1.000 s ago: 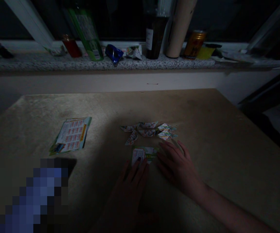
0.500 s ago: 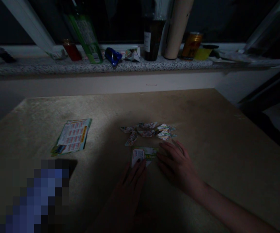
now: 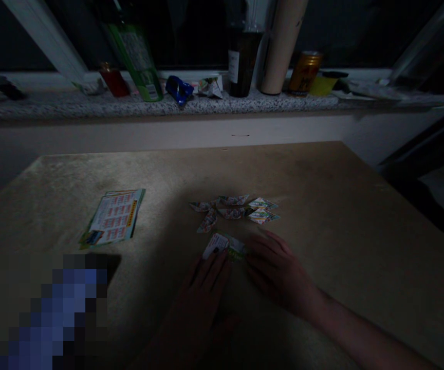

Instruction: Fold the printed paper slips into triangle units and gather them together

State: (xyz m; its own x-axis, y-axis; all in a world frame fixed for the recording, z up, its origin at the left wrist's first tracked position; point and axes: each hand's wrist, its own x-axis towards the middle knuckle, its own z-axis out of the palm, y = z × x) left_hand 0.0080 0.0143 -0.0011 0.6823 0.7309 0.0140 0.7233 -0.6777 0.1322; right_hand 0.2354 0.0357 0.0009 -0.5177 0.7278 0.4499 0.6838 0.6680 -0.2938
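A printed green-and-white paper sheet (image 3: 233,245) lies on the table between my two hands, its lower part covered by fingers. My left hand (image 3: 206,285) rests flat with outstretched fingers on the paper's left part. At the paper's right edge is my right hand (image 3: 278,264), fingers extended and slightly blurred, palm toward the table. Just beyond them sit several small folded paper pieces (image 3: 232,211), pointed at the ends and loosely grouped. To the left lies a stack of printed leaflets (image 3: 114,217) with rows of red text.
A pixelated blue shape (image 3: 60,313) covers the lower left. Along the granite windowsill (image 3: 191,106) stand a green bottle (image 3: 139,64), a dark bottle (image 3: 241,64), a beige tube (image 3: 283,46), a gold can (image 3: 304,73) and a blue wrapper (image 3: 179,90). The table (image 3: 310,180) ends near the wall.
The paper sheet has turned, its right side swinging down toward me. My right hand has shifted slightly left and nearer, while my left hand has stayed on the paper.
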